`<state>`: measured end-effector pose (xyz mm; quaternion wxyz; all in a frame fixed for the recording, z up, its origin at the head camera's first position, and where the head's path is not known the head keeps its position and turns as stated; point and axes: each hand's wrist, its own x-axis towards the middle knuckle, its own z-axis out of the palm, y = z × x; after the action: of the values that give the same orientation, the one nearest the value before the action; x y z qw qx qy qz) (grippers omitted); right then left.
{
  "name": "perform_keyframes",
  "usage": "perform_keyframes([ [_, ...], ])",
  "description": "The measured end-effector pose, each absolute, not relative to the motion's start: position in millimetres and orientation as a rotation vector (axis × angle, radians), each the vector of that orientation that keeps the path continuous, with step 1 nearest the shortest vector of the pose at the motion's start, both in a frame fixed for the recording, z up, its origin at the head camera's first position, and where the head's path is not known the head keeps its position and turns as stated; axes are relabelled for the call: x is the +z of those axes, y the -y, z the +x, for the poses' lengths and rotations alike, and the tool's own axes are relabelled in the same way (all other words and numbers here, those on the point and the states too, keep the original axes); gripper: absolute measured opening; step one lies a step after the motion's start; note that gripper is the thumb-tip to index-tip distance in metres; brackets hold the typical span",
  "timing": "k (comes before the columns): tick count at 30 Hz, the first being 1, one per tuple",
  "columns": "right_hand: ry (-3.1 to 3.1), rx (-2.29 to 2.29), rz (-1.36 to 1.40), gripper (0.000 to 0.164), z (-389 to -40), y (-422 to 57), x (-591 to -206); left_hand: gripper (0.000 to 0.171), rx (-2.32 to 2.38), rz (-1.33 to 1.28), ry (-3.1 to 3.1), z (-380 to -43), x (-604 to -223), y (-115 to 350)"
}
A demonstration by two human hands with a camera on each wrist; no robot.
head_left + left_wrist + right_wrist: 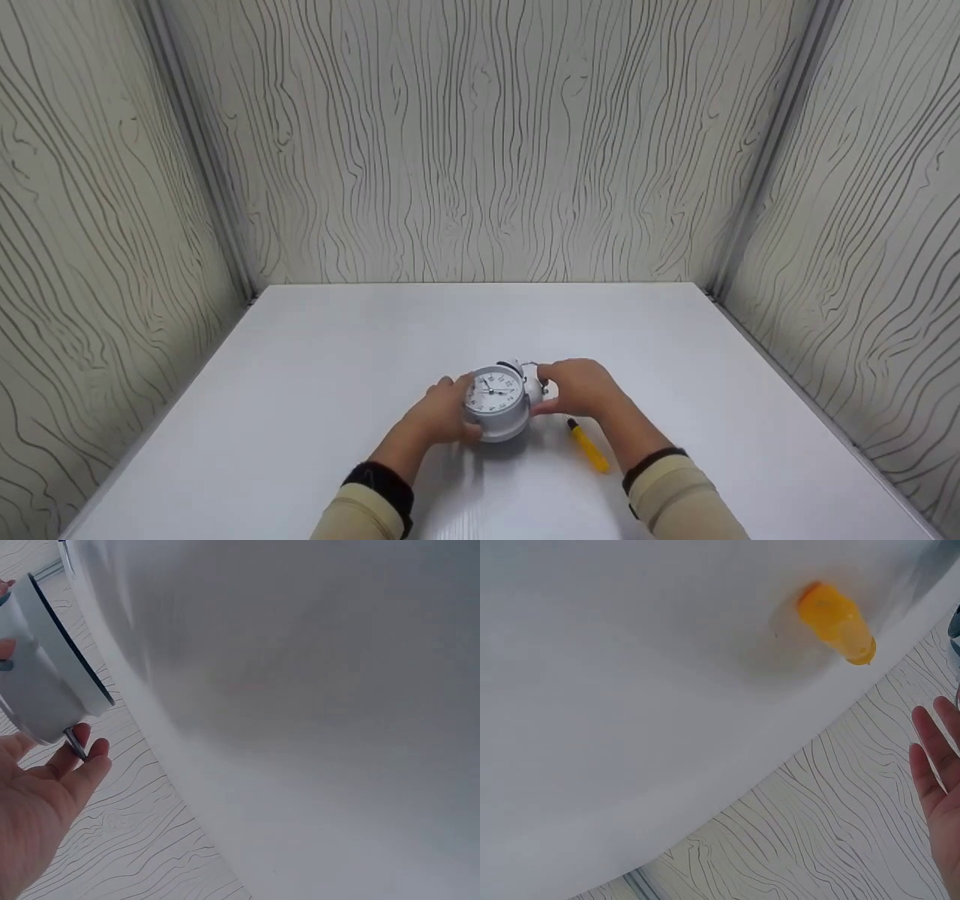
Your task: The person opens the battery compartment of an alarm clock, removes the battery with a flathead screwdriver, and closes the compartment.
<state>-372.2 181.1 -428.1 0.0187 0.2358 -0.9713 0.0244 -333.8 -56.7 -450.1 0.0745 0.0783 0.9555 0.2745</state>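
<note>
while gripping the alarm clock [495, 396] between left fingers [88, 774] and right fingers [549, 371], might knock the yellow pen [589, 447] at four o'clock by swinging wide.

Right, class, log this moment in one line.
left hand: grips twin-bell alarm clock; right hand: grips bell side; yellow marker-like item: on table

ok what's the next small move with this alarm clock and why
I'd probably tip the twin-bell alarm clock onto its legs: its dial faces upward, its bells point to the right, the left hand holds it near one leg and the right hand grips the bell end.
</note>
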Motion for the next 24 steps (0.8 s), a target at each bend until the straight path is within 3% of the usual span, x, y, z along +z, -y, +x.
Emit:
perform_keyframes([
  [12, 2.949, 0.431, 0.853, 0.043, -372, -189, -417, 0.099, 0.930, 0.430, -2.945, -328, -454, 56],
  [18, 2.877, 0.688, 0.948, 0.049, -368, -186, -412, 0.109, 0.948, 0.415, -2.978, -327, -459, 54],
  [24, 2.840, 0.844, 0.963, 0.043, -363, -182, -410, 0.112, 0.971, 0.336, -2.989, -326, -460, 49],
])
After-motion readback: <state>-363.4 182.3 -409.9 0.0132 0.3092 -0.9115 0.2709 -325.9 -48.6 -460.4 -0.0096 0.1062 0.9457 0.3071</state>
